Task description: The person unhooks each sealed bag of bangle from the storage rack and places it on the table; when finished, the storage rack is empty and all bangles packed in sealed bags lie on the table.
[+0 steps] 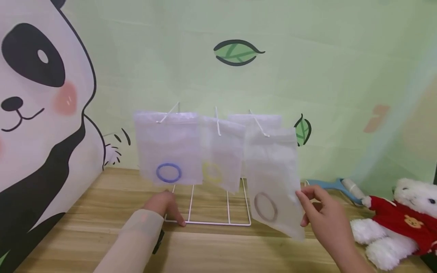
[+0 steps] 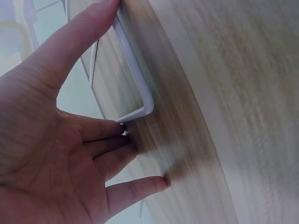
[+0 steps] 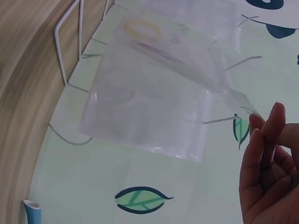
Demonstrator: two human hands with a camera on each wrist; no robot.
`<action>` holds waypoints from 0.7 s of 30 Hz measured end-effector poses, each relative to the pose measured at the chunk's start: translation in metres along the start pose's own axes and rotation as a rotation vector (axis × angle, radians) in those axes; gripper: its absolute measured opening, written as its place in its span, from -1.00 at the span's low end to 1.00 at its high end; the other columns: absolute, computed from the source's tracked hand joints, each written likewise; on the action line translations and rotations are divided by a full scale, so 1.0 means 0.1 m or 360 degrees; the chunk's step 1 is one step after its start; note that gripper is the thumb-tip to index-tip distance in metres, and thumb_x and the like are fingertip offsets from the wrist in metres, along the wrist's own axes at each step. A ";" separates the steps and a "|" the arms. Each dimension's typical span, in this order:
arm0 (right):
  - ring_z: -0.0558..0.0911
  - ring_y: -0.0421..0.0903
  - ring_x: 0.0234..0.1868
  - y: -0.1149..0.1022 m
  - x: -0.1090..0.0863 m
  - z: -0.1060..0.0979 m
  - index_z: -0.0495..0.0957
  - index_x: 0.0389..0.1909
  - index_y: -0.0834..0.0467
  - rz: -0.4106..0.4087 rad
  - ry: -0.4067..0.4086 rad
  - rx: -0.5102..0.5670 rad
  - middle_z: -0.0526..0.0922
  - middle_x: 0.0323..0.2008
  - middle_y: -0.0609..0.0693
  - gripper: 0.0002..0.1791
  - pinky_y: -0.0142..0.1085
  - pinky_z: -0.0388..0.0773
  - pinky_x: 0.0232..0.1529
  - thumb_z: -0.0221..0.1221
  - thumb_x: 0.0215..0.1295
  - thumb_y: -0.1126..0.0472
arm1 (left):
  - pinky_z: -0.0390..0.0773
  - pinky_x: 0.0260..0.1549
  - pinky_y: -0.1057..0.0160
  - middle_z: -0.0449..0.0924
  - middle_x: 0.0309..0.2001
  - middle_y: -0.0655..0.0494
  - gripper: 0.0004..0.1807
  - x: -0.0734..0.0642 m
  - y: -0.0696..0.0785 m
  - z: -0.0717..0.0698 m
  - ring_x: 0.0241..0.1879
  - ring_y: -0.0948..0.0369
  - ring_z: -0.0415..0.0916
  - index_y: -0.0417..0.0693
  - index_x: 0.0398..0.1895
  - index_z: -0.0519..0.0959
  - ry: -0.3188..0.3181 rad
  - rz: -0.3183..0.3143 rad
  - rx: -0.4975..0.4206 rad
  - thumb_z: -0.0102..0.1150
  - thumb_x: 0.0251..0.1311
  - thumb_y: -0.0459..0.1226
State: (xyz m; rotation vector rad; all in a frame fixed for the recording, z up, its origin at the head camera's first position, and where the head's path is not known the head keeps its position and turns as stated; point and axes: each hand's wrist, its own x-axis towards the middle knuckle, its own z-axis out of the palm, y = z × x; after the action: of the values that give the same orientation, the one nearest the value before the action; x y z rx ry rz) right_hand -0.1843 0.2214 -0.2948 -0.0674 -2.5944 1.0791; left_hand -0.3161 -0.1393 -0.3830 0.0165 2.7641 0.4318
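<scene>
A white wire rack stands on the wooden table, its hooks bearing several frosted plastic bags. The left bag has a blue ring low on it, the middle bag a yellow one. A brown ring shows on the front right bag, whose side edge my right hand pinches between thumb and fingers, pulling its lower part forward. My left hand rests at the rack's front left corner, thumb on the front bar, the other fingers spread and fairly straight at the side bar and table.
Behind the front right bag hangs another bag, mostly hidden. A white plush bear in a red sweater sits at the right. A blue-handled roller lies behind it, near the panda-printed backdrop.
</scene>
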 end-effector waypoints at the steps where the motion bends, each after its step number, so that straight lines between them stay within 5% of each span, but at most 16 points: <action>1: 0.60 -0.10 -0.59 0.00 -0.02 -0.03 0.56 -0.03 0.06 0.0005 0.0002 -0.0026 0.61 -0.24 0.05 -0.54 -0.28 0.39 -0.69 0.08 0.41 -0.24 | 0.35 0.27 -0.12 0.23 0.34 -0.49 0.08 0.00 0.00 0.00 0.28 -0.32 0.29 -0.50 0.23 0.39 -0.0001 0.0000 0.0001 0.66 -0.29 0.02; 13: 0.53 -0.19 -0.69 0.14 -0.17 -0.22 0.60 -0.10 0.08 -0.0209 0.0178 -0.0173 0.61 -0.31 0.00 -0.74 -0.32 0.36 -0.69 0.16 0.43 -0.03 | 0.42 0.20 -0.14 0.28 0.28 -0.49 0.00 0.01 0.00 0.00 0.16 -0.30 0.40 -0.48 0.13 0.48 0.0010 0.0043 0.0047 0.66 -0.31 0.03; 21: 0.50 -0.18 -0.72 0.41 -0.08 -0.27 0.59 -0.11 0.09 -0.0210 0.0115 -0.0245 0.61 -0.39 -0.03 -0.76 -0.29 0.30 -0.70 0.16 0.44 0.01 | 0.34 0.26 -0.17 0.17 0.35 -0.53 0.07 -0.01 0.00 -0.01 0.26 -0.36 0.29 -0.53 0.21 0.39 -0.0011 0.0043 -0.0001 0.66 -0.30 0.00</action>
State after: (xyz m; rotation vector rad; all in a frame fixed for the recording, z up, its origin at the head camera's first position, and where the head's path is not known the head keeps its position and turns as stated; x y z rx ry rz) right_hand -0.1713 0.2674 -0.3082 0.0278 -2.5725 0.8154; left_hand -0.3154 -0.1392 -0.3818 0.0556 2.7601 0.4386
